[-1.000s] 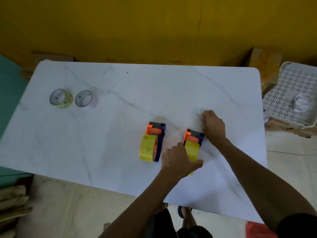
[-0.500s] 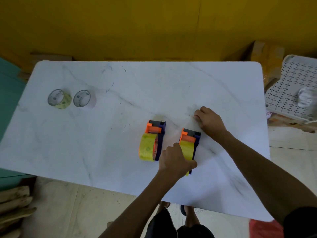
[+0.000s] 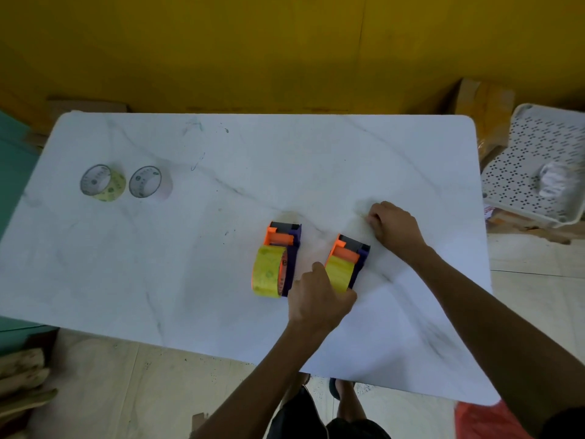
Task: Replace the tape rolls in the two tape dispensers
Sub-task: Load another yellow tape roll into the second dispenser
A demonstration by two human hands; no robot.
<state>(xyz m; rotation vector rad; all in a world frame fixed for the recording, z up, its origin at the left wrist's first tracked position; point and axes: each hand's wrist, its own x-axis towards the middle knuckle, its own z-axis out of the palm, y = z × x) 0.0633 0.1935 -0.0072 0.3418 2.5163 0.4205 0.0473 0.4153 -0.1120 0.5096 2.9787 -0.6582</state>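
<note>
My left grip (image 3: 319,296) clamps yellow roll (image 3: 339,272) in right dispenser (image 3: 359,251), steadying it; my right grip (image 3: 394,229), beyond it, curled, pinch contents indiscernible, probably tape end.

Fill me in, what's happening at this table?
A person is working on the right-hand tape dispenser: the left hand grips its yellow roll end, while the right hand is closed on the table just beyond its front. The other dispenser sits untouched beside it. Two spare rolls, a yellow one and a pale one, wait at the far left.
</note>
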